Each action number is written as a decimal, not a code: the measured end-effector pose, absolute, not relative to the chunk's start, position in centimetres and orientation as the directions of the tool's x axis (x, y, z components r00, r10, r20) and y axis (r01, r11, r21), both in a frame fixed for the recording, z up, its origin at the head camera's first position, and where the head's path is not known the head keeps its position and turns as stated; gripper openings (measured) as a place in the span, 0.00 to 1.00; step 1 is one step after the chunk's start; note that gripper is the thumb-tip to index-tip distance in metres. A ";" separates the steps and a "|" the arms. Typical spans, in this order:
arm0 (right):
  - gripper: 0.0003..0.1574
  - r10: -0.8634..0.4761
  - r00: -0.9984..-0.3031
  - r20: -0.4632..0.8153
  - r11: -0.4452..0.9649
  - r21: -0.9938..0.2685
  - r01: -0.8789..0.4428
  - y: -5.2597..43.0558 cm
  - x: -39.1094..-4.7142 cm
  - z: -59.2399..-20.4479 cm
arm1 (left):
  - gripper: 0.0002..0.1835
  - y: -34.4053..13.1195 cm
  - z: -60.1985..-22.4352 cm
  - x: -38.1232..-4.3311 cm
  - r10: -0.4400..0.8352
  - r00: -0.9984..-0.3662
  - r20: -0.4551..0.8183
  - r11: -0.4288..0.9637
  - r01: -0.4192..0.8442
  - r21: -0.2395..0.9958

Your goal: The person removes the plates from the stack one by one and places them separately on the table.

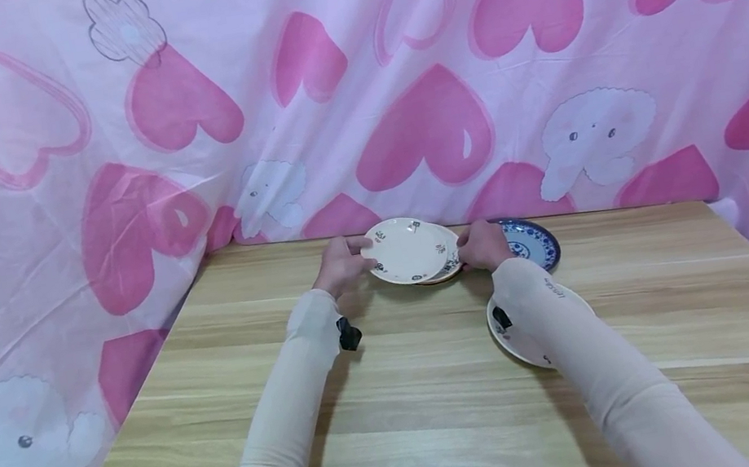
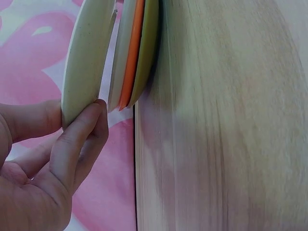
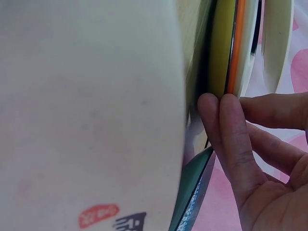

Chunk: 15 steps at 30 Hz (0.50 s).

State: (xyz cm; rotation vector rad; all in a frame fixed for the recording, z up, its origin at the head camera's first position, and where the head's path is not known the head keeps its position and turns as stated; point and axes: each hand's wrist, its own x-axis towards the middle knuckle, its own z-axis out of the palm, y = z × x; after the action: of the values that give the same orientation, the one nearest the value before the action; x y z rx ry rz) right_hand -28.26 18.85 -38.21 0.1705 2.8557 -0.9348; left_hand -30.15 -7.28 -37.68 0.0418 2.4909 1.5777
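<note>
Fingers of the left hand [image 1: 340, 266] pinch a white plate [image 1: 409, 251] over a stack [image 2: 132, 53], whose edge the right hand [image 1: 486, 245] grips near the far edge of a wooden table [image 1: 407, 426]. Apparently stiff and light, likely slick and breakable, the plate is best held by opposite rims. Heart-print cloth [image 1: 306, 137] hangs behind.

In the head view, the held plate [image 1: 406, 251] hides most of the stack [image 1: 452, 258]. Another plate [image 1: 521, 344] is part-hidden — by the right sleeve [image 1: 615, 383].
</note>
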 end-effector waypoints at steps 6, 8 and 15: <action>0.25 0.064 -0.983 -0.171 0.794 -0.589 0.154 18.9 -28.2 -38.1 | 0.26 -8.0 -37.6 -30.0 0.117 -0.981 -0.155 0.450 -0.087 0.889; 0.25 0.062 -0.984 -0.169 0.797 -0.585 0.151 18.9 -28.2 -38.1 | 0.26 -8.2 -37.6 -29.9 0.112 -0.982 -0.151 0.447 -0.086 0.891; 0.25 0.055 -0.983 -0.175 0.795 -0.588 0.149 19.1 -28.2 -38.1 | 0.25 -8.7 -37.7 -29.8 0.091 -0.985 -0.146 0.436 -0.093 0.895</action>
State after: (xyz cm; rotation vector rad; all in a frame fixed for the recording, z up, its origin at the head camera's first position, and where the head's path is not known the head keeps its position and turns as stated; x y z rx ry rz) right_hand -28.17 19.11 -38.11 0.1623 2.8343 -0.9472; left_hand -29.80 -8.71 -37.70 -0.0021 2.5119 1.5818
